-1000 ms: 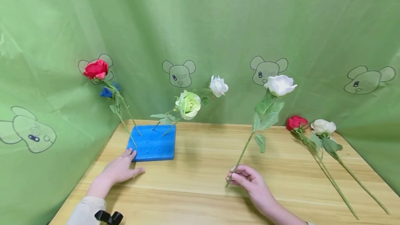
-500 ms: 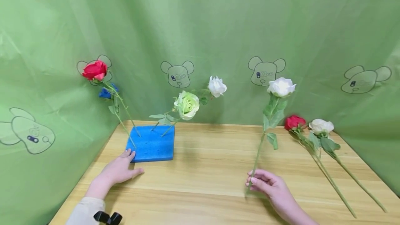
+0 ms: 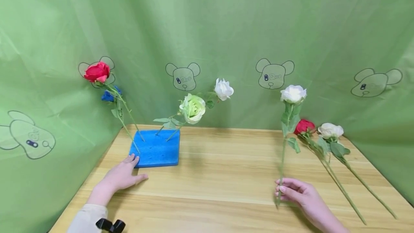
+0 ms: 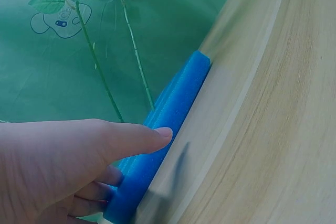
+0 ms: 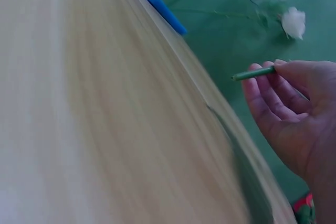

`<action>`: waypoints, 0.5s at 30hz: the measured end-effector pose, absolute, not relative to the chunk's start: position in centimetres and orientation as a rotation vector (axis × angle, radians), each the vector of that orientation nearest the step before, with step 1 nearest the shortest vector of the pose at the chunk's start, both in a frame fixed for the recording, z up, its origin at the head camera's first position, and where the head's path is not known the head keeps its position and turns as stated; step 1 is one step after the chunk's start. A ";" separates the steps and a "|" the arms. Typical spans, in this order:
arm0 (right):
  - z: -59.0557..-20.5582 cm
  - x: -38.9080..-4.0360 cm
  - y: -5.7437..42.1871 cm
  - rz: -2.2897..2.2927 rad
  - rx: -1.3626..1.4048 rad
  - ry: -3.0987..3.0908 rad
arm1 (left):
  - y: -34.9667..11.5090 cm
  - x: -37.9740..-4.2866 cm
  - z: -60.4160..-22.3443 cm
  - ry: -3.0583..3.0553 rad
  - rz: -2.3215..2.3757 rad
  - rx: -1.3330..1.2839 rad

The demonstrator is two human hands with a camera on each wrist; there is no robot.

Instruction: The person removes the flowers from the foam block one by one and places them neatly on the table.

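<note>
My right hand (image 3: 304, 195) pinches the lower stem of a white artificial rose (image 3: 293, 94), held upright over the right half of the table. In the right wrist view the cut end of its stem (image 5: 252, 73) sticks out past the thumb and fingers. My left hand (image 3: 119, 179) rests straight fingers on the near left corner of a blue foam block (image 3: 161, 155); its thumb is spread out to the right. Stuck in the foam are a red rose (image 3: 97, 72), a blue flower (image 3: 108, 96), a pale green rose (image 3: 192, 108) and a white flower (image 3: 224, 89).
A second red rose (image 3: 304, 127) and a cream rose (image 3: 330, 131) lie on the wooden table (image 3: 220, 175) at the right, stems pointing toward the near edge. Green curtain (image 3: 226, 21) with bear outlines surrounds the back and sides. A black device (image 3: 111, 225) sits by my left sleeve.
My right hand has carried the white rose to the right, and its stem now stands more upright. My left hand stays at the foam block's corner.
</note>
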State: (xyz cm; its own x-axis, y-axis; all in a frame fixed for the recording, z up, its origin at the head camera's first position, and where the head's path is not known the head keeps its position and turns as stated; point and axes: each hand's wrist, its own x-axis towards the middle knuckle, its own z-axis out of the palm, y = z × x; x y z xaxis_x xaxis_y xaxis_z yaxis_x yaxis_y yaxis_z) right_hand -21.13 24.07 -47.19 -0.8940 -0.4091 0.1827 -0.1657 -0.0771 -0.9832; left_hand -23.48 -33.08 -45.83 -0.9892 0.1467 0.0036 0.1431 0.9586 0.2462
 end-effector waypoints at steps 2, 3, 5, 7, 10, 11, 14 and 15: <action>-47.2 -21.4 24.9 -2.071 -0.676 1.990 | -33.1 -23.5 -45.9 3.097 0.386 0.227; -47.2 -21.5 25.3 -2.058 -0.693 1.982 | -33.1 -23.5 -46.0 3.098 0.385 0.228; -47.2 -21.7 26.1 -2.020 -0.703 1.975 | -33.1 -23.5 -45.9 3.097 0.387 0.227; -47.1 -21.8 27.0 -1.976 -0.710 1.968 | -33.0 -23.3 -45.9 3.092 0.392 0.225; -47.1 -22.1 28.3 -1.911 -0.711 1.930 | -32.9 -23.2 -45.7 3.082 0.397 0.222; -47.1 -22.2 28.7 -1.897 -0.706 1.906 | -32.9 -23.2 -45.7 3.080 0.397 0.222; -47.0 -22.5 29.9 -1.869 -0.706 1.810 | -33.0 -23.3 -45.7 3.080 0.395 0.220; -47.1 -22.6 30.3 -1.863 -0.706 1.782 | -33.0 -23.3 -45.7 3.079 0.395 0.221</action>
